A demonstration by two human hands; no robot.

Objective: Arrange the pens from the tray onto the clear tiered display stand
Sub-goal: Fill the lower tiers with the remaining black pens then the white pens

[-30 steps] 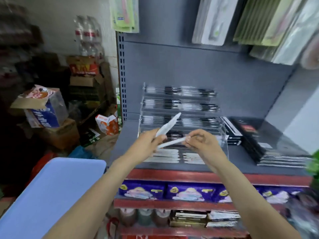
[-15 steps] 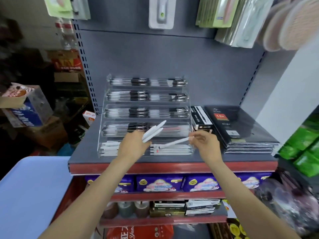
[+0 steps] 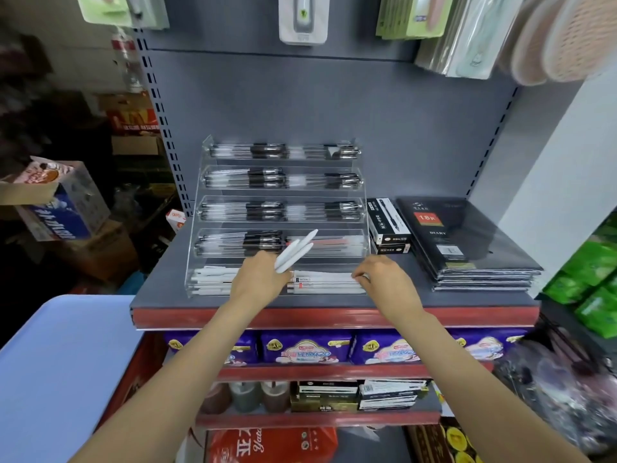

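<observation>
A clear tiered display stand [image 3: 200, 208] sits on the grey shelf, its upper tiers filled with black-and-clear pens. The bottom tier holds white pens [image 3: 213, 279]. My left hand [image 3: 258, 279] grips a small bundle of white pens [image 3: 295, 250] that point up and to the right over the lower tiers. My right hand [image 3: 384, 282] is at the right end of the bottom tier, fingertips curled on a white pen [image 3: 327, 275] lying there. The blue tray [image 3: 50, 362] is at the lower left; no pens show on it.
Black pen boxes [image 3: 387, 225] and a stack of black diaries [image 3: 467, 242] lie right of the stand. The shelf's red front edge [image 3: 334, 317] runs below my hands. Cardboard boxes [image 3: 56, 198] crowd the left. Packaged goods hang above.
My right hand carried its white pen down into the bottom tier of the stand. My left hand lowered a little with its bundle. The camera swung right and centred on the stand.
</observation>
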